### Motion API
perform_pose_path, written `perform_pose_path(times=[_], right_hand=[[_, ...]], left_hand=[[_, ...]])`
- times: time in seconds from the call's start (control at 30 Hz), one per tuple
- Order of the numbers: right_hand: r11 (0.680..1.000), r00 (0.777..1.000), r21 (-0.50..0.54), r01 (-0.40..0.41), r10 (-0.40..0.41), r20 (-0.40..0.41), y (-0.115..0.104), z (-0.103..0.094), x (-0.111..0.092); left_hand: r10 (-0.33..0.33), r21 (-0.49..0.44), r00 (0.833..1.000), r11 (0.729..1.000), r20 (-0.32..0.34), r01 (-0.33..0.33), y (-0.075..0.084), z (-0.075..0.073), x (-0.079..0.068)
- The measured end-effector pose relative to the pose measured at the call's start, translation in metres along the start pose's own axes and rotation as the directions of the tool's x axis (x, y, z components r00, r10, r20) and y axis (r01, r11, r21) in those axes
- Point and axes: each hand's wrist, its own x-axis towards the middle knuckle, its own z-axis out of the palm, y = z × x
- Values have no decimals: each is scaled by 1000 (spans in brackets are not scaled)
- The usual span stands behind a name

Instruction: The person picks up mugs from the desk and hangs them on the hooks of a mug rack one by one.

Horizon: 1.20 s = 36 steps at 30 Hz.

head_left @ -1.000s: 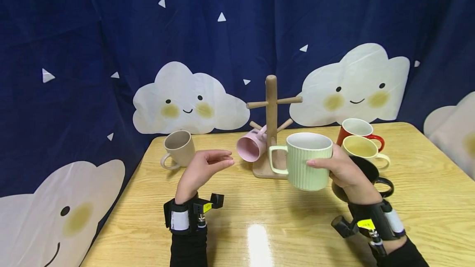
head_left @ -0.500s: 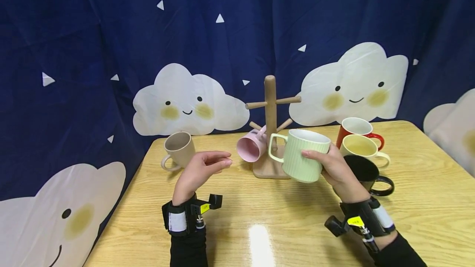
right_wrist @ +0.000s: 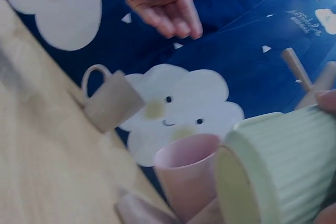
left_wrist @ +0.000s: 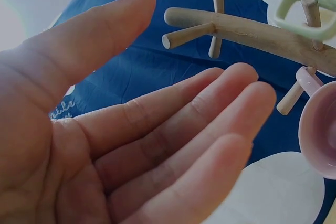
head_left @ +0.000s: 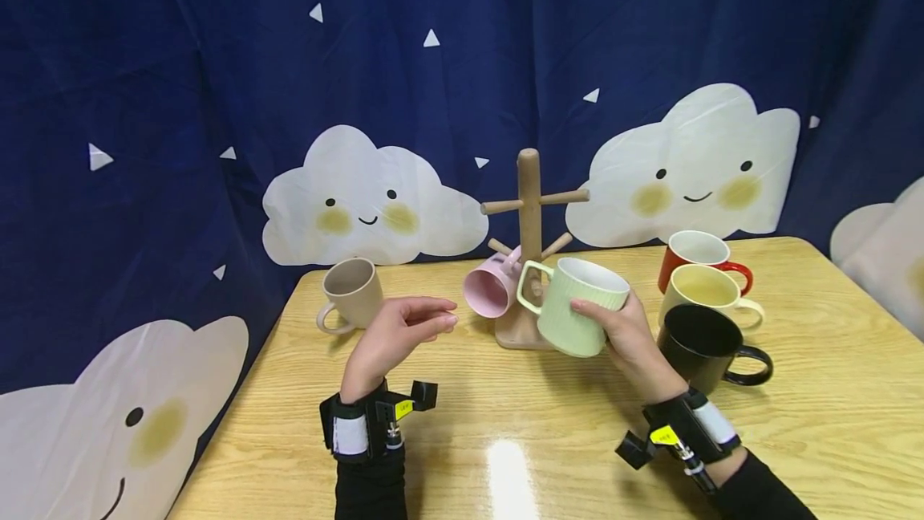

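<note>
My right hand point(head_left: 630, 339) grips a pale green ribbed mug point(head_left: 577, 311) by its body, thumb across the near side. The mug is tilted, its handle pointing left toward the wooden mug rack point(head_left: 530, 215). In the left wrist view, the green handle point(left_wrist: 286, 11) appears close to a lower peg point(left_wrist: 311, 11); whether it is round the peg I cannot tell. A pink mug point(head_left: 491, 287) hangs on its side from a lower left peg. My left hand point(head_left: 395, 335) hovers left of the rack, fingers extended and thumb apart, holding nothing.
A beige mug point(head_left: 352, 293) stands at the back left, behind my left hand. On the right stand a red mug point(head_left: 671, 259), a yellow mug point(head_left: 703, 287) and a black mug point(head_left: 696, 343) in a row. Two upper pegs stick out from the rack's post.
My right hand has moved left with the green mug and tilted it, bringing its handle up in front of the rack's post. The left hand has stayed about where it was.
</note>
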Motion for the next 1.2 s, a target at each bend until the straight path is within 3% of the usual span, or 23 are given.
perform_pose_path(times=[0.23, 0.57, 0.7, 0.83, 1.03, 1.2], right_hand=[[999, 997, 26, 29, -27, -73, 16, 6, 2], [995, 992, 64, 77, -70, -104, 35, 4, 10], [988, 989, 87, 129, -122, -82, 48, 0, 15], [990, 991, 67, 127, -123, -51, 53, -8, 17], [996, 1000, -90, 24, -22, 22, 33, -12, 16], [983, 993, -178, -51, 69, 100, 17, -13, 15]], left_hand=[[20, 16, 1000, 1000, 9, -20, -1, 2, 1], [37, 32, 999, 999, 28, -38, -1, 2, 1], [44, 35, 999, 998, 25, -44, 0, 3, 0], [53, 39, 998, 998, 27, -54, 0, 5, 1], [45, 51, 999, 998, 27, -47, 2, 7, 1], [38, 57, 999, 998, 25, -40, 2, 7, 2]])
